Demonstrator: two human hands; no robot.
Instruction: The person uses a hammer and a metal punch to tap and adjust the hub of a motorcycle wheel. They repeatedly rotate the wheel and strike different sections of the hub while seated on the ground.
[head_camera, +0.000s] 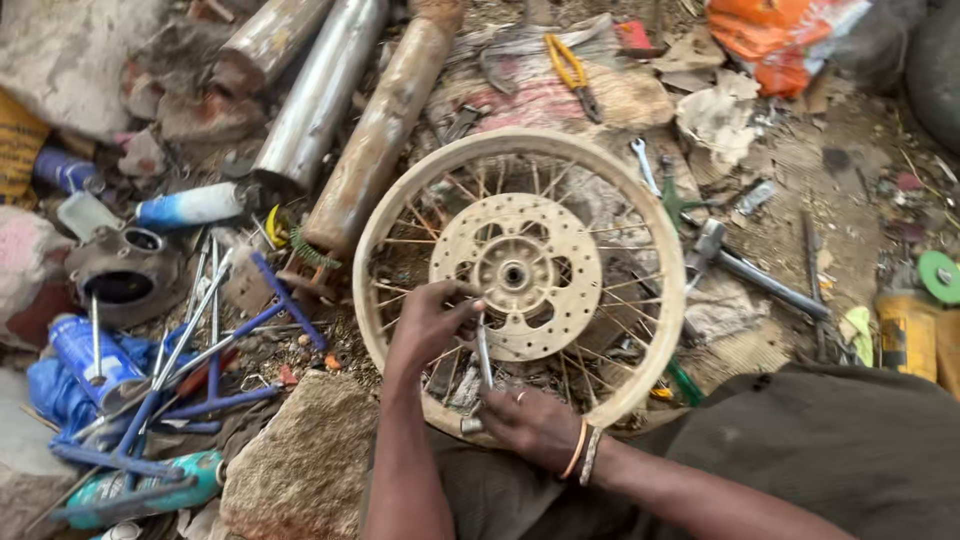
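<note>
A dusty spoked wheel rim (392, 200) lies flat on the ground, with a drilled brake disc (470, 225) and hub (514, 273) at its middle. My left hand (432, 322) reaches over the near spokes and pinches the upper end of a thin metal spanner (484, 355). My right hand (535, 425), which has a ring and wrist bands, lies on the spokes at the rim's near edge. Its fingers curl by the spanner's lower end, and what they grip is hidden.
Rusty exhaust pipes (380, 125) lie at the back left beside blue spray cans (190, 205) and long blue wrenches (215, 355). Yellow-handled pliers (570, 68), a spanner (645, 165) and a hammer (745, 265) lie right of the wheel. A stone block (300, 460) sits near my left arm.
</note>
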